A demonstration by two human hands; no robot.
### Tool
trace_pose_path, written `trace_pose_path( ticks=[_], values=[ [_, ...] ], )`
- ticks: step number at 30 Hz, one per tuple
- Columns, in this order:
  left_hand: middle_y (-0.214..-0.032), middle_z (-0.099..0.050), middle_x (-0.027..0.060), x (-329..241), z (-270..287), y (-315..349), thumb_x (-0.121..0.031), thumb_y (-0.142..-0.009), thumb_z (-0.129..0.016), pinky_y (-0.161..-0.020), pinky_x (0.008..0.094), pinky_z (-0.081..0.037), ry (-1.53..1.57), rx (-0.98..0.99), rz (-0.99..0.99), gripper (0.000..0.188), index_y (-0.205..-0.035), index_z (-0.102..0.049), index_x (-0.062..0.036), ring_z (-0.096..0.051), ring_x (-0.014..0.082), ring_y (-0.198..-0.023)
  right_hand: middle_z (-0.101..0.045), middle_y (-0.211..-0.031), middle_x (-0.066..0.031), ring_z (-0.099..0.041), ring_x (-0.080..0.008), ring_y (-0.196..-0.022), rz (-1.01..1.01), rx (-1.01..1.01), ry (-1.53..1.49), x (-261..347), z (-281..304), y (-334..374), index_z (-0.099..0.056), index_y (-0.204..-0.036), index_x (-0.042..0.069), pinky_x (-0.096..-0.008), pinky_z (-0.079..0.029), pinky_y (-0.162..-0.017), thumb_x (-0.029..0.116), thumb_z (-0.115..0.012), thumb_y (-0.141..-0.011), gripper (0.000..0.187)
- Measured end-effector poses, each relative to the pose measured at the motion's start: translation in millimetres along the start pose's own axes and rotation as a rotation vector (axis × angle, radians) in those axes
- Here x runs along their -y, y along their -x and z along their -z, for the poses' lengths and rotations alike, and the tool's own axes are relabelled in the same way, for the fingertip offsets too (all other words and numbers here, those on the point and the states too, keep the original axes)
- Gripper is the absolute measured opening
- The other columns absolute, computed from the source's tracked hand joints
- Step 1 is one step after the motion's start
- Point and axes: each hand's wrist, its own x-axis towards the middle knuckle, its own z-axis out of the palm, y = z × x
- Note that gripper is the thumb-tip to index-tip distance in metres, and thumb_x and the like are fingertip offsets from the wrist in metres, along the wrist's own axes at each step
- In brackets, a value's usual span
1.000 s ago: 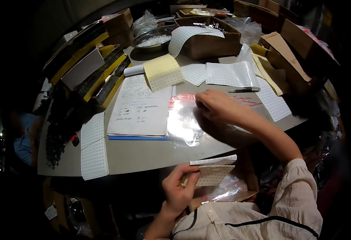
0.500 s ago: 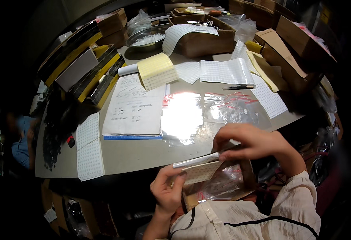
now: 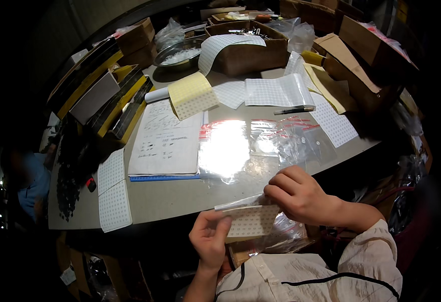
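Observation:
A cream sticker sheet (image 3: 250, 224) printed in small rows is stretched between my hands, its upper edge curled into a pale roll. My left hand (image 3: 210, 239) pinches its left end between thumb and fingers. At the other end, my right hand (image 3: 301, 196) has curled fingers closed on the roll's upper right corner; the fingertips are partly hidden. Below the sheet, in front of my body, a cardboard box (image 3: 239, 251) holds clear zip bags (image 3: 288, 234). Beyond my hands, more clear zip bags with red strips (image 3: 301, 143) lie on the table, some washed out by glare.
An open notebook (image 3: 165, 146) lies left of the bags. Further sticker sheets (image 3: 113, 194), a yellow sheet (image 3: 192, 95) and a black pen (image 3: 294, 109) are spread around. Behind stand a metal bowl (image 3: 177, 55) and a cardboard box (image 3: 250, 55). Another person (image 3: 31, 176) is at far left.
My right hand has turned and its fingers have curled in closer over the sheet's corner. The sheet now faces me more, showing more of its printed rows. The whole view has shifted slightly.

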Motion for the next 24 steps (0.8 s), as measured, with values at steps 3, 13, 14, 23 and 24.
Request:
trace_pose_path(
  ticks=[3,13,14,23,24],
  values=[
    [-0.09,-0.071,0.0041,2,4,-2,0.003,-0.093,-0.072,-0.071,0.0201,-0.05,0.014,-0.006,0.015,0.011,-0.102,-0.066,0.0026,-0.064,0.0063,-0.079,-0.062,-0.095,-0.0088,-0.062,-0.0259,-0.09,0.078,-0.087,0.042,-1,-6,1,-0.067,-0.1,0.002,-0.0382,-0.053,-0.078,0.003,-0.073,-0.071,0.03],
    [-0.087,-0.07,0.0025,2,20,-14,0.004,-0.091,-0.074,-0.069,0.0184,-0.048,0.074,-0.074,0.088,0.01,-0.098,-0.067,0.0015,-0.061,0.0039,-0.074,-0.064,-0.092,-0.0048,-0.064,-0.0233,-0.089,0.492,-0.051,0.095,-7,2,-13,-0.066,-0.1,0.005,-0.0352,-0.056,-0.085,0.013,-0.073,-0.074,0.028],
    [-0.087,-0.07,0.0025,2,22,-15,0.004,-0.091,-0.074,-0.069,0.0184,-0.047,0.086,-0.08,0.087,0.01,-0.099,-0.067,0.0015,-0.061,0.004,-0.075,-0.064,-0.093,-0.0069,-0.065,-0.024,-0.088,0.413,-0.097,-0.02,-10,0,-18,-0.067,-0.1,0.004,-0.0365,-0.056,-0.082,0.009,-0.073,-0.076,0.026],
    [-0.09,-0.07,0.0035,2,25,-11,0.003,-0.093,-0.073,-0.071,0.0189,-0.047,0.126,-0.027,0.093,0.011,-0.102,-0.066,0.0014,-0.062,0.0047,-0.079,-0.069,-0.104,-0.0121,-0.068,-0.0321,-0.092,-0.092,0.069,-0.484,-82,-39,-57,-0.063,-0.106,0.003,-0.0396,-0.055,-0.078,0.001,-0.073,-0.091,0.018],
    [-0.09,-0.07,0.0033,2,25,-11,0.003,-0.093,-0.073,-0.07,0.0186,-0.047,0.12,-0.04,0.082,0.011,-0.102,-0.066,0.0014,-0.062,0.0044,-0.078,-0.069,-0.105,-0.0121,-0.068,-0.0324,-0.093,-0.061,0.104,-0.441,-87,-42,-54,-0.063,-0.107,0.002,-0.0397,-0.055,-0.078,0.001,-0.073,-0.091,0.019]
  ],
)
